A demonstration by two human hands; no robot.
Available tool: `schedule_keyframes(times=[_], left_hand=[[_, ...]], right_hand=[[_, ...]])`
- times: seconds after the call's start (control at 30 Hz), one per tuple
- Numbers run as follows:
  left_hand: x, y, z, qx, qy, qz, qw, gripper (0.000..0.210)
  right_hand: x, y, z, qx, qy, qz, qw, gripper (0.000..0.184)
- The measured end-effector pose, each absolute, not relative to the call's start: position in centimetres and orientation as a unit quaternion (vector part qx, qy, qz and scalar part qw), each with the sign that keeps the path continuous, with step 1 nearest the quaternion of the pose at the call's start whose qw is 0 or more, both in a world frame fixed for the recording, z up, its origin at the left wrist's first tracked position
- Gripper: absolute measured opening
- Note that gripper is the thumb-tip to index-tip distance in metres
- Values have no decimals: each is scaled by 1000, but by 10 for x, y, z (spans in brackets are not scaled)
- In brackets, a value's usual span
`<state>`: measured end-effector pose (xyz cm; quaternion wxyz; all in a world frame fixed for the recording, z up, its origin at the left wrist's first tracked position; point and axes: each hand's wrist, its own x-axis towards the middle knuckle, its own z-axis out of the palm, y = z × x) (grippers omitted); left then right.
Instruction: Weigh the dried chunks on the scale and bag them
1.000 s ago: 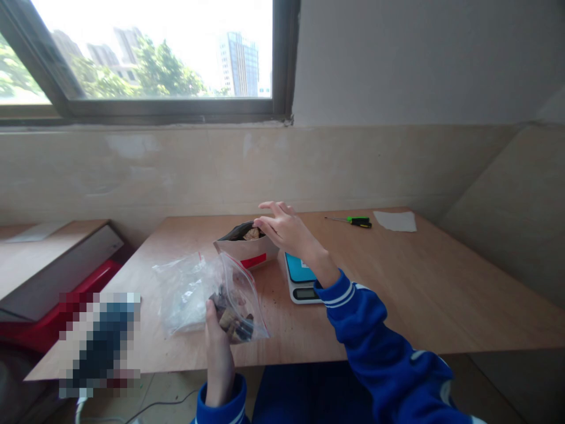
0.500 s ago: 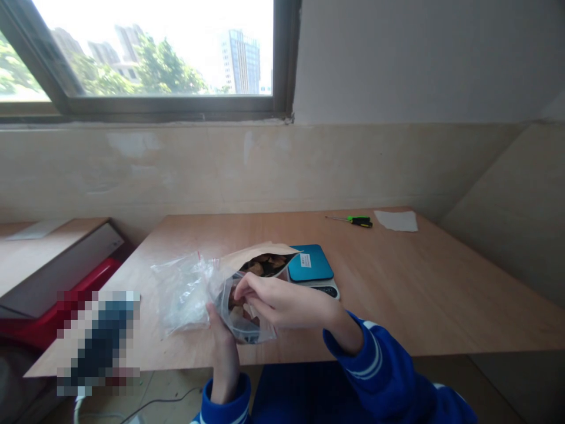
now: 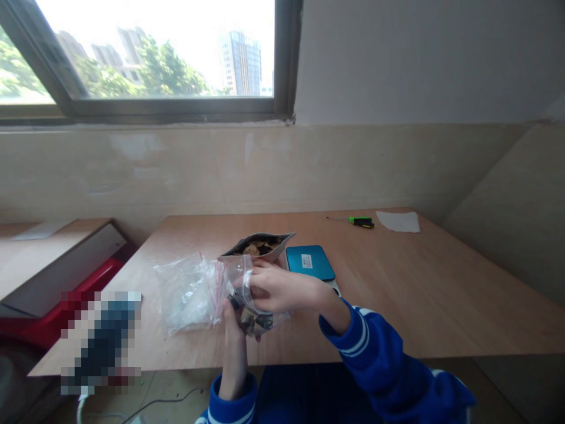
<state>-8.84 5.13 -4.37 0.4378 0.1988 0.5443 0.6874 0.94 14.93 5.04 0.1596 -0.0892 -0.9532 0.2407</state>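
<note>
2 hands (image 3: 286, 287) at zip bag (image 3: 255, 322), nr table edge (image 3: 300, 359), room R

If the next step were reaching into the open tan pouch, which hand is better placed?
Probably the right hand: it sits at the clear bag's opening, close to the pouch. The left hand is lower, farther from the pouch, and grips the bag.
</note>
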Motion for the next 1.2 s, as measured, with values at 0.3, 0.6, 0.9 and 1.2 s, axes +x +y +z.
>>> schedule_keyframes(times=[0.3, 0.6, 0.9, 1.2], left_hand=[[-85, 53, -37, 207, 549, 662, 466, 92], [-95, 51, -44, 180, 524, 699, 452, 71], [-94, 52, -37, 163, 442, 749, 466, 72], [-95, 56, -45, 137, 443, 740, 488, 65]], right_hand=[[9, 165, 62, -90, -960, 250, 91, 15], [21, 183, 69, -84, -858, 492, 120, 23], [35, 210, 64, -140, -772, 478, 394, 33], [19, 223, 70, -208, -851, 213, 433, 23]])
